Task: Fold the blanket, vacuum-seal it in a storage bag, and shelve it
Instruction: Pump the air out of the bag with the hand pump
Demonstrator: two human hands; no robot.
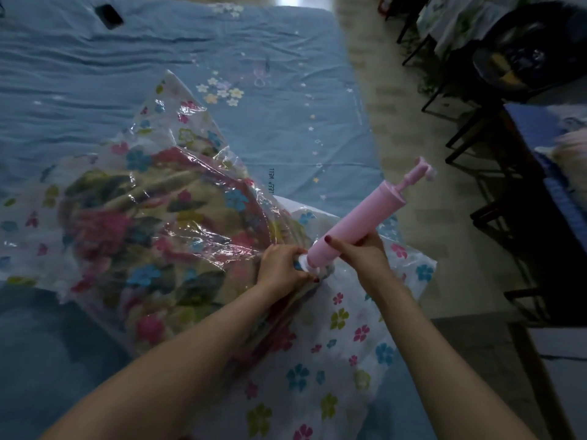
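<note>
Left hand [281,268] pinches the valve collar where the pump nozzle meets the storage bag [320,360], and right hand [359,252] is wrapped round the lower barrel of the pink pump [359,223], which tilts up and away to the right, plunger handle [419,171] out at the far end. Thin, slick, crinkly film, that bag, so bracing at the rigid valve looks the sensible hold. Just beyond, the folded blanket [152,223] bulges inside it, soft and still puffy, light but bulky I'd say. All of it lies on the blue bed [95,77], with a dark phone [109,15] at the far left.
</note>
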